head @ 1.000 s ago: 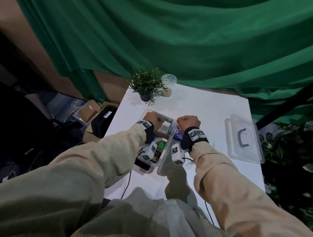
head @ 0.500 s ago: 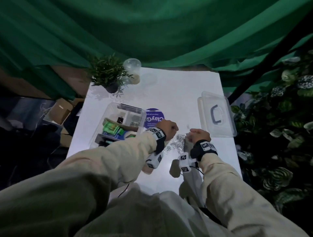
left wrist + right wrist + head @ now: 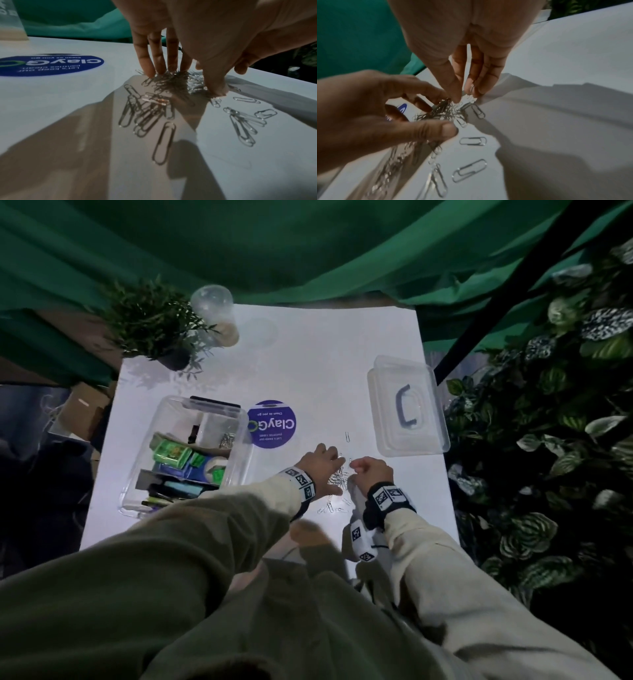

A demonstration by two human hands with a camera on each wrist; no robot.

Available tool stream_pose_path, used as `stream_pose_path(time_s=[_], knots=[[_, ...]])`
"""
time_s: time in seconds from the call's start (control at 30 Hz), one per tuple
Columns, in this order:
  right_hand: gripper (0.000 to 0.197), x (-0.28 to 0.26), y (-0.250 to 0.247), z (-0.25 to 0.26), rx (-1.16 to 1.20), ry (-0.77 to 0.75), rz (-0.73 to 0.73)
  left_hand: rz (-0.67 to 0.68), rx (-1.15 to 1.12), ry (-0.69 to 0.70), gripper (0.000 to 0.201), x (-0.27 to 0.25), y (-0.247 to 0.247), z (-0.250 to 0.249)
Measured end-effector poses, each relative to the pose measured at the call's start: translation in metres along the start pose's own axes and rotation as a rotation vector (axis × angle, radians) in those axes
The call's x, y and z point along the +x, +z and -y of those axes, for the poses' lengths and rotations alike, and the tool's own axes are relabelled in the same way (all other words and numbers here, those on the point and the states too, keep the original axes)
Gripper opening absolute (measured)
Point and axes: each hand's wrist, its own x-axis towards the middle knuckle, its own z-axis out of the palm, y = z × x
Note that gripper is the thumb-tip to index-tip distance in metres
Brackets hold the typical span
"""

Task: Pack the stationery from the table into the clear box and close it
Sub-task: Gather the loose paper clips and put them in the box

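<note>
Two hands meet over a heap of paper clips (image 3: 339,474) near the right half of the table's (image 3: 325,364) front edge in the head view: the left hand (image 3: 320,465) reaches in from the left with its fingers over the heap, and the right hand (image 3: 371,469) sits just beside it, fingers curled toward the clips. The clear box (image 3: 186,453) stands by the left edge, lidless and already holding green, blue and dark stationery, with a round purple sticker (image 3: 272,424) on the tabletop just right of it. The lid (image 3: 407,405) lies flat by the right edge, well apart from the box, and one stray clip (image 3: 348,436) lies between the hands and the lid. A potted plant (image 3: 154,323) and a clear jar (image 3: 215,313) stand at the far left corner. In the left wrist view the left hand's fingers (image 3: 145,59) point down, fairly straight and slightly spread, tips touching the heap, the thumb down on its other side, with loose clips scattered nearer the camera. In the right wrist view the right hand's thumb and fingers (image 3: 453,81) narrow to a pinch on a few clips at the heap's top, while the left hand cups the heap from the left with bent fingers.
</note>
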Motion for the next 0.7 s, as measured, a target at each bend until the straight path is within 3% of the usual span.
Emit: stream_pose_path(time_s=[0.17,0.3,0.7], knots=[[0.044,-0.005,0.009,0.001,-0.194,-0.119,0.061,-0.001,-0.092,-0.007,0.037,0.002,0.0,0.003],[0.049,-0.011,0.019,0.001,-0.376,-0.175,0.029,-0.009,-0.244,-0.084,0.029,0.001,-0.01,0.006],[0.024,-0.019,0.032,0.007,-0.423,-0.268,-0.004,-0.127,-0.563,-0.224,0.02,-0.024,-0.041,0.027]])
